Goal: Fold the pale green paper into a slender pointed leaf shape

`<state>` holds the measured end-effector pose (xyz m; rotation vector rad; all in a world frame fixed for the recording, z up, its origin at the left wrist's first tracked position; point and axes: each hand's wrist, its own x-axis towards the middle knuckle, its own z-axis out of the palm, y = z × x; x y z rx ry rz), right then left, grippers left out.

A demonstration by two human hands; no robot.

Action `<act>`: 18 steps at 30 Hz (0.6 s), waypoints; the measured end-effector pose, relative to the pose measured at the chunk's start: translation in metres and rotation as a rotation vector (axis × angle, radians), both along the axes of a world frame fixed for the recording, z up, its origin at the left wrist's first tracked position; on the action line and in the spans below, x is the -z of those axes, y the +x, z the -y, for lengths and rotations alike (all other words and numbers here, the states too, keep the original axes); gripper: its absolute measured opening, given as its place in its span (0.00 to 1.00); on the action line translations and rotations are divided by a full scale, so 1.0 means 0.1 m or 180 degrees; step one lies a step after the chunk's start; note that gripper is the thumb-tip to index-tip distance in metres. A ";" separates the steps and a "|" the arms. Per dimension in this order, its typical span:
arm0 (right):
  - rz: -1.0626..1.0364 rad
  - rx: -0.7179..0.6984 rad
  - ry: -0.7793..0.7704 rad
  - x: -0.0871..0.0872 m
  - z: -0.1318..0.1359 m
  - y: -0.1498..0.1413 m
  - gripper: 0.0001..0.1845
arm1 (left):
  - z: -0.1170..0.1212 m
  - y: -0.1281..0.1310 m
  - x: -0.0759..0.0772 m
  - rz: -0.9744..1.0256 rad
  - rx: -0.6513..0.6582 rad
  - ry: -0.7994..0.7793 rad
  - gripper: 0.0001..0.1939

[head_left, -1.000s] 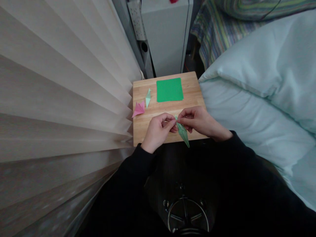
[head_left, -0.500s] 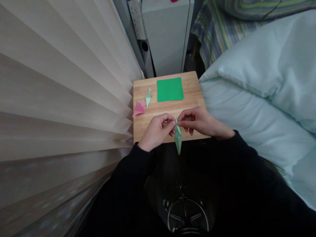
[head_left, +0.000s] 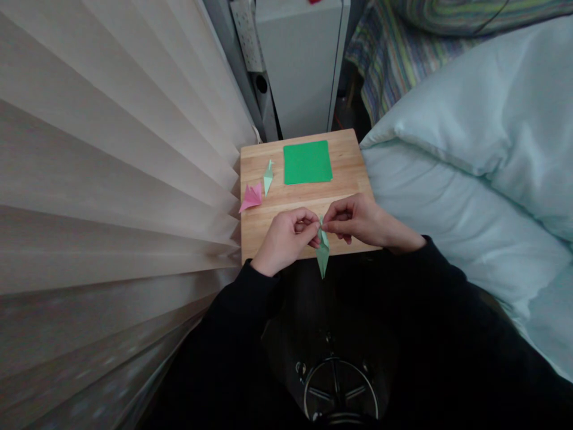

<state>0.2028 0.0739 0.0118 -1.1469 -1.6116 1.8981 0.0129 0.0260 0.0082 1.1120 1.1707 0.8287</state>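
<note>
A pale green folded origami paper (head_left: 323,257), long and pointed, hangs between my two hands over the front edge of the small wooden table (head_left: 349,156). My left hand (head_left: 289,236) pinches its upper end from the left, thumb and forefinger pressed together. From the right, my right hand (head_left: 356,221) pinches the same end, its fingertips almost touching the left ones. The very tip pokes up between them; the gripped part is hidden by the fingers. The lower point hangs free over my dark lap.
On the table lie a stack of bright green paper squares (head_left: 308,162), a small pale green folded figure (head_left: 268,178) and a pink folded figure (head_left: 251,197). A pleated curtain (head_left: 134,179) borders the left, pale bedding (head_left: 447,179) the right, a white cabinet (head_left: 299,71) the back.
The origami paper's lower point has swung left, from slanting right to hanging nearly straight down. Both hands keep their pinch and have shifted only slightly.
</note>
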 end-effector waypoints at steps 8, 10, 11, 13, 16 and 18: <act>0.0020 0.0157 0.0168 0.10 0.02 -0.02 0.12 | 0.01 0.02 0.01 0.0070 -0.0104 -0.0038 0.05; 0.0035 0.0202 0.0207 0.11 0.03 -0.02 0.11 | 0.02 0.03 0.01 0.0070 -0.0144 -0.0033 0.05; 0.0038 0.0214 0.0223 0.11 0.04 -0.02 0.10 | 0.02 0.04 0.01 0.0068 -0.0167 -0.0030 0.05; 0.0039 0.0225 0.0251 0.10 0.04 -0.03 0.08 | 0.02 0.06 0.01 0.0062 -0.0224 -0.0032 0.08; 0.0039 0.0244 0.0284 0.09 0.05 -0.03 0.06 | 0.02 0.08 0.01 0.0051 -0.0327 -0.0053 0.12; 0.0050 0.0251 0.0308 0.08 0.05 -0.04 0.04 | 0.02 0.08 0.02 0.0033 -0.0364 -0.0065 0.12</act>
